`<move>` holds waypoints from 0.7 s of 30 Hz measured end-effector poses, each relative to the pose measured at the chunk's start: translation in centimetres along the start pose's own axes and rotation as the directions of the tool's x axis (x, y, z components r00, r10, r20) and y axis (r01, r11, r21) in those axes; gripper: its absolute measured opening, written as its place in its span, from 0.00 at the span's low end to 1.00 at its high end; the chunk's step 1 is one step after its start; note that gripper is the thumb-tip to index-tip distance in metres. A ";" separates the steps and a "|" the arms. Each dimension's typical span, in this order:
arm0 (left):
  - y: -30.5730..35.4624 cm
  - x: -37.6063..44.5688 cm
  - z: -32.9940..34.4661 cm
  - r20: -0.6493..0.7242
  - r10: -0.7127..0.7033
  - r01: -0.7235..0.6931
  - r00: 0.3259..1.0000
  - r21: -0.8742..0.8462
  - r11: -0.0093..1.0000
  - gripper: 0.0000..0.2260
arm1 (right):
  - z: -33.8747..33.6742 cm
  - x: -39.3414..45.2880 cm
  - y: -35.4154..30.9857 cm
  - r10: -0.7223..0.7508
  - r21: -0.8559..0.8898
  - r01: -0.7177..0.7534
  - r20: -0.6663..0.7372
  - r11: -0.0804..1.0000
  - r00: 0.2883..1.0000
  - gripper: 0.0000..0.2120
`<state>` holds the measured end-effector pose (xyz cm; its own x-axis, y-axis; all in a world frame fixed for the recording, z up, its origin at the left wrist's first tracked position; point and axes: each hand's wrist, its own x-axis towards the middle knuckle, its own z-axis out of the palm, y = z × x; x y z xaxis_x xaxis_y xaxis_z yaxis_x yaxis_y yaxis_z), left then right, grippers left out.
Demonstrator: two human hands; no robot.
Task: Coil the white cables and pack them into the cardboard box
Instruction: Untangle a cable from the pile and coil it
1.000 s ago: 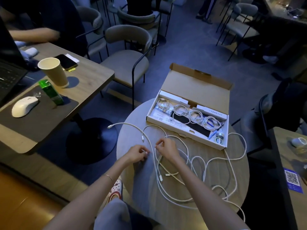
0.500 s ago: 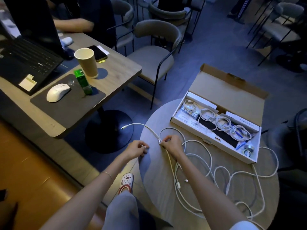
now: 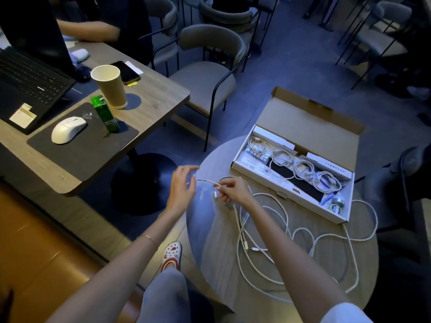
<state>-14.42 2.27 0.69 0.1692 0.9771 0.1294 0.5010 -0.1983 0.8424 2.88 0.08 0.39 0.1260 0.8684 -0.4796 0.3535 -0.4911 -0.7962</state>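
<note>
Loose white cables lie tangled across the round table. My right hand is shut on one cable near its end, over the table's left part. A short stretch of that cable runs left to my left hand, which is blurred, with fingers spread and the cable tip at its palm. The open cardboard box sits at the table's far right with its lid folded back. Several coiled white cables lie in a row inside it.
A wooden table on the left carries a laptop, white mouse, paper cup, green carton and phone. Another person's arm rests there. A grey chair stands beyond the round table.
My left hand has let go of the cable, lifted and spread its fingers. My right hand keeps its pinch. The loose end has been drawn in towards my hands. The camera has swung left.
</note>
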 end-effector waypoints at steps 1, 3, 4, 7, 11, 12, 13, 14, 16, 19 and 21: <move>1.0 0.9 -0.3 -0.039 0.043 -0.043 0.998 0.023 0.999 0.13 | -0.8 -0.3 -0.7 -0.040 0.012 0.040 0.027 0.999 0.999 0.06; 2.6 2.4 -0.4 0.005 0.046 -0.046 0.999 0.031 0.998 0.12 | -2.5 -0.9 -2.1 -0.134 -0.033 0.137 0.079 0.990 0.988 0.08; 3.2 2.9 -0.3 0.074 0.009 -0.010 0.997 0.004 1.000 0.11 | -3.2 -1.1 -2.6 -0.164 -0.042 0.168 0.087 0.985 0.983 0.08; 4.6 3.3 0.7 0.268 -0.071 0.095 0.961 -0.077 0.993 0.12 | -4.9 -1.6 -3.4 -0.194 0.052 0.192 0.023 0.980 0.981 0.08; 5.8 2.8 2.6 0.264 -0.098 0.148 0.960 -0.178 0.973 0.14 | -7.4 -2.2 -3.5 -0.197 0.258 0.232 -0.153 0.938 0.968 0.05; 5.9 2.8 3.1 0.271 -0.117 0.175 0.955 -0.203 0.963 0.15 | -8.2 -2.3 -3.4 -0.185 0.291 0.238 -0.196 0.927 0.963 0.05; 5.9 2.8 3.4 0.289 -0.129 0.194 0.948 -0.206 0.959 0.16 | -9.0 -2.2 -3.1 -0.174 0.298 0.235 -0.217 0.925 0.960 0.05; 5.9 2.7 3.7 0.316 -0.141 0.210 0.938 -0.195 0.958 0.16 | -9.7 -2.2 -2.7 -0.163 0.282 0.220 -0.212 0.934 0.964 0.05; 5.4 2.3 4.2 0.403 -0.176 0.258 0.898 -0.161 0.953 0.17 | -10.5 -2.2 -1.5 -0.131 0.233 0.165 -0.154 0.958 0.979 0.05; 3.5 1.4 4.7 0.564 -0.293 0.374 0.772 -0.029 0.927 0.19 | -9.9 -2.2 0.4 -0.054 0.175 0.059 -0.029 0.983 0.998 0.09; 2.2 0.8 4.9 0.577 -0.384 0.429 0.721 0.064 0.901 0.20 | -8.6 -2.0 1.2 0.028 0.133 -0.033 0.034 0.991 0.999 0.11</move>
<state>-9.06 2.25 0.11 0.4195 0.7353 -0.5323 0.5787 0.2352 0.7809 11.00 -1.68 3.55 0.1040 0.8512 -0.5144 0.2225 -0.5240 -0.8222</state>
